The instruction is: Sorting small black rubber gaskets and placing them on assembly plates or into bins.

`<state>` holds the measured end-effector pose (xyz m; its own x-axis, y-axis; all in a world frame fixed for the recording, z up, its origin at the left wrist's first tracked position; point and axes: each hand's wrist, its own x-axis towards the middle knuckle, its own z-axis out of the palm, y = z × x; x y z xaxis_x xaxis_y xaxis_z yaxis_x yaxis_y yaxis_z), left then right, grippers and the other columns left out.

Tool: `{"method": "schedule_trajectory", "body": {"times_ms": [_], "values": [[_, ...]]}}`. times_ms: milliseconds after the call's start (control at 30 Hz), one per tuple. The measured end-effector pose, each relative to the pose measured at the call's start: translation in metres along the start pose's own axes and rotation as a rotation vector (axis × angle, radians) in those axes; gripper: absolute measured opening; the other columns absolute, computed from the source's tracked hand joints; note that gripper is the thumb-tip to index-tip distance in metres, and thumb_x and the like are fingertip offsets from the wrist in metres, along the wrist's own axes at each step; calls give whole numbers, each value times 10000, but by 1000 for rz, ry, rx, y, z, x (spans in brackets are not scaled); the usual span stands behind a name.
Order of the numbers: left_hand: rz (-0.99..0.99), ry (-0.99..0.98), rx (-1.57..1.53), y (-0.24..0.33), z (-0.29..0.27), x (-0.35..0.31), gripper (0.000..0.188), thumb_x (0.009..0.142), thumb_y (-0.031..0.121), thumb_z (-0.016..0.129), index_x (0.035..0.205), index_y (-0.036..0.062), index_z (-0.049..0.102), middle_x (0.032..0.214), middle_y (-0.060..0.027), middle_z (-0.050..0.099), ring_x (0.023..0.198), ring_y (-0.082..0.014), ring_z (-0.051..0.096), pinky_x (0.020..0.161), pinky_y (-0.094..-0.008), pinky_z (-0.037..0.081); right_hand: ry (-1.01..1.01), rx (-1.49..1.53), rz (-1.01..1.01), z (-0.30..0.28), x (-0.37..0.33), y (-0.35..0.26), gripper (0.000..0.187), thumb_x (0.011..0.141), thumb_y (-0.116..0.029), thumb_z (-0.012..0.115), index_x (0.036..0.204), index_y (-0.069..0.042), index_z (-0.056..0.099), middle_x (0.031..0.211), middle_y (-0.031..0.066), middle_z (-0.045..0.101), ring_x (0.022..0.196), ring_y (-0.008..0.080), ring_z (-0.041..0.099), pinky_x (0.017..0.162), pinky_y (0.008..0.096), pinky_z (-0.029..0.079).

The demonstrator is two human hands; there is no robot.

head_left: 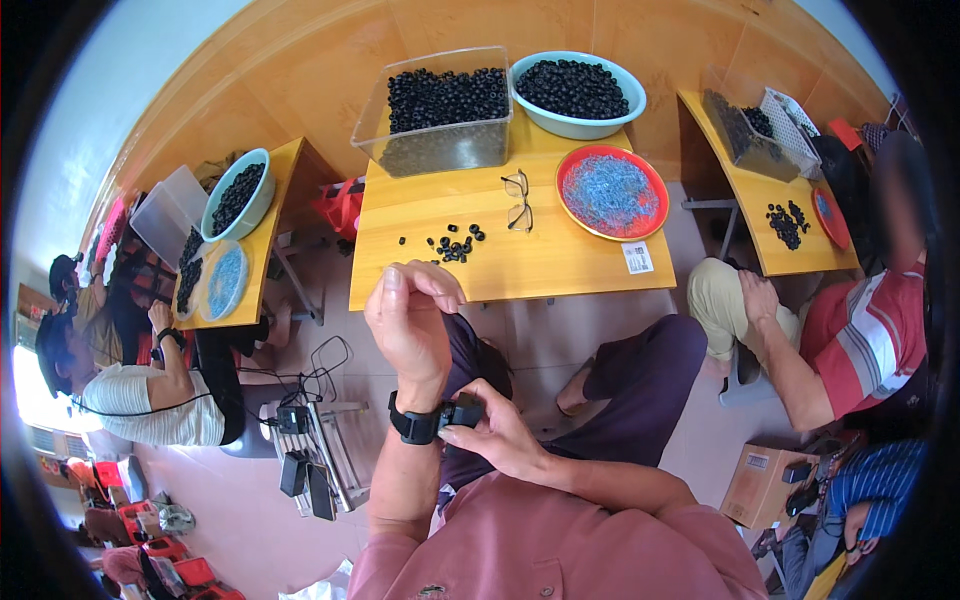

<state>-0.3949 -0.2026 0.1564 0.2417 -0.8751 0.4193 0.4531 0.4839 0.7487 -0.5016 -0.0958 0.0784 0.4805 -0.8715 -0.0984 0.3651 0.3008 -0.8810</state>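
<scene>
My left hand [412,318] is raised in front of me, fingers loosely curled, holding nothing. A black wristband with a small black device [432,420] sits on my left wrist. My right hand [497,432] pinches that device with thumb and fingers. Beyond my hands stands a yellow wooden desk [560,262]. On it lie a small scatter of black ring-shaped parts [452,243] and a pair of glasses [518,199].
On the desk are a clear tub of black parts [440,108], a pale green bowl of black parts [577,92] and a red plate of blue pieces [612,192]. People sit at similar desks left [150,385] and right [850,335]. A cardboard box [760,480] stands on the floor.
</scene>
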Motion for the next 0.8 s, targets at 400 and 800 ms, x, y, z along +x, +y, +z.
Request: {"method": "schedule_trajectory", "body": {"times_ms": [400, 800], "values": [[36, 116, 99, -11, -1, -2, 422, 1080, 286, 426, 721, 70, 478, 621, -46, 453, 588, -156, 431, 584, -310, 363, -7, -264, -6, -12, -3, 2, 432, 841, -204, 831, 1076, -12, 523, 854, 36, 543, 785, 95, 525, 666, 285, 467], [-408, 18, -447, -11, 4, -9, 407, 1074, 332, 452, 713, 154, 394, 612, 32, 317, 593, -122, 296, 632, -313, 290, -196, -272, -124, -37, -18, 4, 602, 862, -106, 788, 1350, -13, 448, 1176, 104, 601, 1094, 183, 602, 905, 314, 518]]}}
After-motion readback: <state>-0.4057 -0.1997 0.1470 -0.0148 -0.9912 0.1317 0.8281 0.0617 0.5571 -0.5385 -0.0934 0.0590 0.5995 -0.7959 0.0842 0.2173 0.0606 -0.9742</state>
